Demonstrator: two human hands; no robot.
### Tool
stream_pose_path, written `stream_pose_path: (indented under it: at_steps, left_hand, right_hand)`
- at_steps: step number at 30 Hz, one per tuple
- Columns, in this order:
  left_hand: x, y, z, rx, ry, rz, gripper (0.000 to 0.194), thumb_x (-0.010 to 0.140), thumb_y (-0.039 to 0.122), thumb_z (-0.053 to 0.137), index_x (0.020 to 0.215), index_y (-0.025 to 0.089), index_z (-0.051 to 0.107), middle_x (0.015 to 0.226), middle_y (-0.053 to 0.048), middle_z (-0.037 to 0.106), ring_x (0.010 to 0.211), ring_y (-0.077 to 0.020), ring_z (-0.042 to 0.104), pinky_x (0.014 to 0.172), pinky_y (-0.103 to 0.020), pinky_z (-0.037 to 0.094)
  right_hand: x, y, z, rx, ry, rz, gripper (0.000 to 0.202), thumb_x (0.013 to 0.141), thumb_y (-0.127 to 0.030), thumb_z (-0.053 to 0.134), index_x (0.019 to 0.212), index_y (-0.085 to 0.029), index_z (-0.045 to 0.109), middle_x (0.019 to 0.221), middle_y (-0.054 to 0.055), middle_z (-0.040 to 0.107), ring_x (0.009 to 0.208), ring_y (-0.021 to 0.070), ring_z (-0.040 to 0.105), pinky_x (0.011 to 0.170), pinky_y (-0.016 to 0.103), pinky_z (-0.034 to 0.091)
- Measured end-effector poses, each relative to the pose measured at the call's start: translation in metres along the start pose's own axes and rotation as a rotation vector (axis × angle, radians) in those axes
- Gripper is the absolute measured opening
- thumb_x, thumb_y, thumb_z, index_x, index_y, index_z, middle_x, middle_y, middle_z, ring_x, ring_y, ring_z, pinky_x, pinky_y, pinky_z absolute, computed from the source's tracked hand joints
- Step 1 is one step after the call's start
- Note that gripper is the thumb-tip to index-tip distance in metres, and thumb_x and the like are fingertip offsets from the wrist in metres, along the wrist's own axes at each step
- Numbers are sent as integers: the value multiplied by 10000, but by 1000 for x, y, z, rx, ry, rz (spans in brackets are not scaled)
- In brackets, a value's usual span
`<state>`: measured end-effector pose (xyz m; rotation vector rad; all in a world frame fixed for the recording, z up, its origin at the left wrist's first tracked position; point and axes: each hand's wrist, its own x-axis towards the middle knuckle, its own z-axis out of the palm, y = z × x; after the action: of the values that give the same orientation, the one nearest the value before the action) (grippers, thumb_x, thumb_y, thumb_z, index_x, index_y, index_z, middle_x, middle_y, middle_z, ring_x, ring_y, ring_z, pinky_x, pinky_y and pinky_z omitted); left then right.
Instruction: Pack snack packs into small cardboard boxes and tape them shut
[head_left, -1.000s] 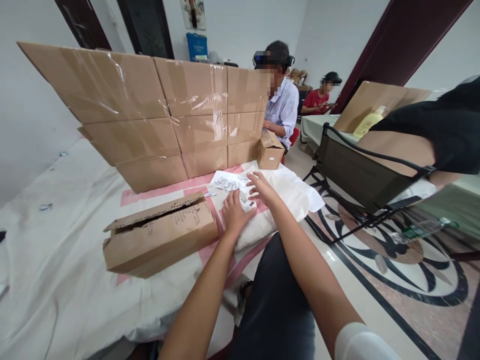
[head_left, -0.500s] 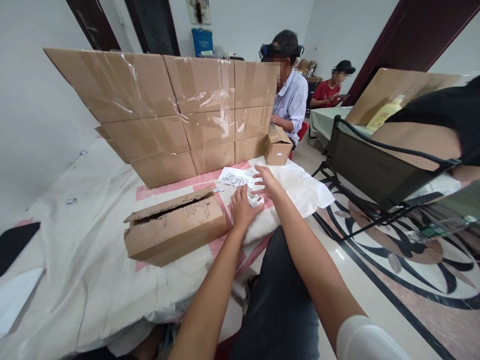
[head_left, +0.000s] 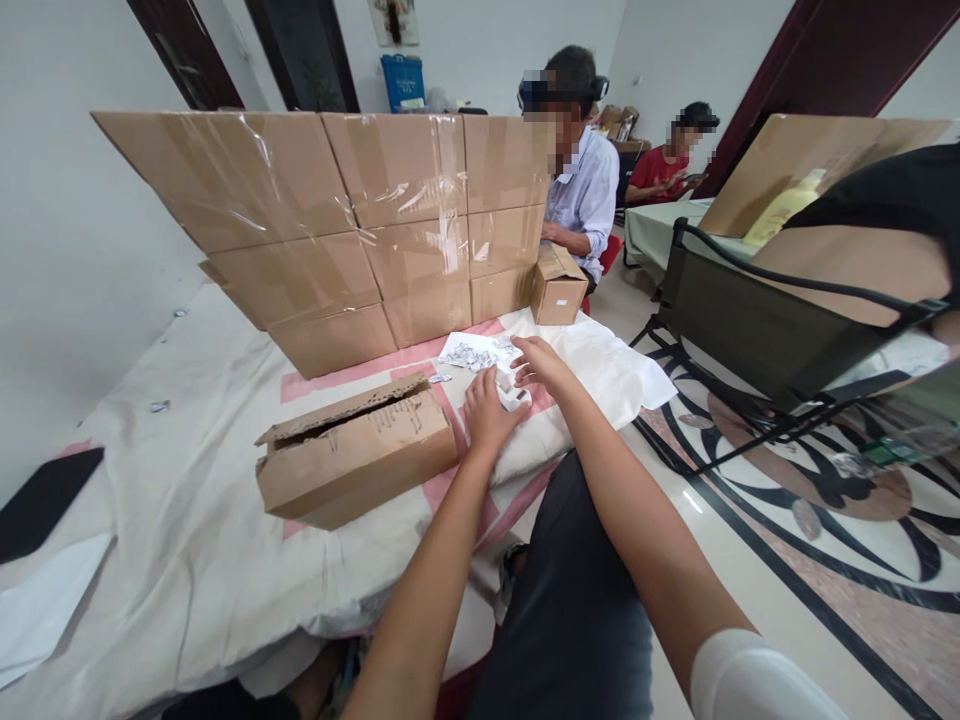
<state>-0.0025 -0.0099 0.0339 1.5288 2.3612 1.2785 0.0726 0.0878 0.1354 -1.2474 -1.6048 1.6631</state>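
My left hand point(head_left: 486, 412) is at the near edge of the cloth-covered table, its thumb and fingers curved around a small white object point(head_left: 514, 396) with a dark spot on it. What kind of object it is I cannot make out. Just to the right, my right hand point(head_left: 541, 364) reaches in from above with fingers apart and slightly bent, close to the white object. Beyond both hands lies a white sheet point(head_left: 450, 342) bearing a heap of small silvery-white pieces point(head_left: 480, 356). One similar loose piece point(head_left: 441, 378) is left of it, by the box.
A long open cardboard box point(head_left: 360, 465) stands left of my hands. A taped cardboard partition point(head_left: 412, 230) rises behind, with a small carton point(head_left: 559, 290) at its right end. A person point(head_left: 589, 190) sits beyond it. A folding chair point(head_left: 765, 330) is at right.
My right hand's fingers have bent in a little nearer to the white object. My left hand stays around it. The whole view has shifted slightly.
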Motion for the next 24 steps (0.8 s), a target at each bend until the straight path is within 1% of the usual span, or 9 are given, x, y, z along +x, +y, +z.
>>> stream_pose_path:
  at_steps: [3,6,9,14,16,21,24]
  left_hand:
    - [-1,0,0,1,9,10,881,738,440,789,1480,226,364,1542,-99,440,1413,-301,394,1194,-425,329]
    - [-1,0,0,-4,15,12,877,740,445,788,1477,233,363,1534,-96,445,1407,-297,400,1186,-423,340]
    - [-2,0,0,-6,18,13,870,746,455,782,1477,241,363,1540,-94,438,1408,-299,397,1183,-426,343]
    - [-1,-1,1,-2,9,15,884,743,459,788,1483,233,361,1544,-85,440,1413,-292,392,1191,-413,334]
    - [0,-1,2,8,13,17,894,740,460,791,1489,236,356,1547,-84,440,1420,-294,389,1192,-412,333]
    - [1,-2,2,23,6,28,908,754,472,779,1509,239,331,1557,-84,434,1438,-289,375,1203,-416,320]
    - [0,-2,1,25,4,22,923,752,474,783,1517,229,329,1565,-90,427,1436,-300,379,1200,-429,326]
  right_hand:
    - [1,3,-5,12,26,-24,299,969,-463,549,1108,-217,453,777,10,576,503,116,539,489,280,554]
    - [2,6,-9,17,27,-24,331,947,-485,566,1118,-222,460,801,18,573,553,134,541,505,324,584]
    - [3,9,-12,20,25,-26,378,912,-530,592,1118,-234,480,865,43,579,663,170,564,526,365,611]
    - [3,11,-16,54,13,-40,466,861,-594,603,1158,-256,487,1013,84,591,840,227,575,560,397,625]
    - [2,11,-16,63,-8,-55,513,849,-621,597,1194,-261,477,1047,89,600,881,240,581,569,388,617]
    - [-2,9,-9,-17,-43,-121,627,839,-657,580,1324,-285,439,1109,83,644,981,252,587,582,302,558]
    - [-5,7,-5,-49,-40,-122,681,843,-647,581,1392,-286,398,1131,84,656,992,250,593,598,296,545]
